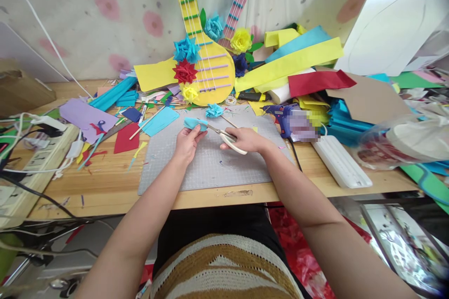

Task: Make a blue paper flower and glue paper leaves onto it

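Observation:
Between the fingers of my left hand (187,144) is a small piece of light blue paper (195,124), held above the grey cutting mat (210,173). My right hand (245,140) is closed round the white handles of a pair of scissors (229,141). The scissors point left, their blades at the paper's right edge; whether they are cutting into it I cannot tell. Just behind, a blue paper flower (214,110) on a stick lies at the mat's far side. Left of the mat is a larger light blue sheet (161,120) with a thin stick across it.
A yellow paper guitar (215,72) with paper flowers leans at the back. On the right are a blue glue gun (280,117), a white power strip (342,161) and stacked coloured paper (291,65). A larger power strip (42,163) with cables lies left, near paper scraps.

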Demonstrator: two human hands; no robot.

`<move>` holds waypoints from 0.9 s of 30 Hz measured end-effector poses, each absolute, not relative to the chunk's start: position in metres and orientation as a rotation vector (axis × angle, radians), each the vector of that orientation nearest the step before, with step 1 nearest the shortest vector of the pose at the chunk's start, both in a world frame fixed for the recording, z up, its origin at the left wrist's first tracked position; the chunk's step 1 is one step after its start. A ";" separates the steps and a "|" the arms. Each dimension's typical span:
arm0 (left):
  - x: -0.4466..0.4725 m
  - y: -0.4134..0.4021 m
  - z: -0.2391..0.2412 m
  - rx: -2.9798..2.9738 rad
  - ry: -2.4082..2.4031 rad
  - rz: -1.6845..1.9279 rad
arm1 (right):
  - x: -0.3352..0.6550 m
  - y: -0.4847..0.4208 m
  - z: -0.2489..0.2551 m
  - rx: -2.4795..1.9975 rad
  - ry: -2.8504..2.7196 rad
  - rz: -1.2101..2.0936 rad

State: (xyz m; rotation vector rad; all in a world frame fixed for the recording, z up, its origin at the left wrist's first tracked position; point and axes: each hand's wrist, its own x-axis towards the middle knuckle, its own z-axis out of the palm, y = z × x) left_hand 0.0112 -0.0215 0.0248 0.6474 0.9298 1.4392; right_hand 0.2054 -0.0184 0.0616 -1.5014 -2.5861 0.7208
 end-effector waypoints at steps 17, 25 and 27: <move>0.012 -0.021 0.023 0.609 0.924 1.420 | 0.205 -0.019 0.065 -1.467 -2.538 0.784; 0.012 -0.024 0.026 0.671 0.976 1.410 | 0.211 -0.015 0.064 -1.448 -2.507 0.911; 0.011 -0.024 0.024 0.699 0.973 1.418 | 0.212 -0.014 0.063 -1.426 -2.502 0.943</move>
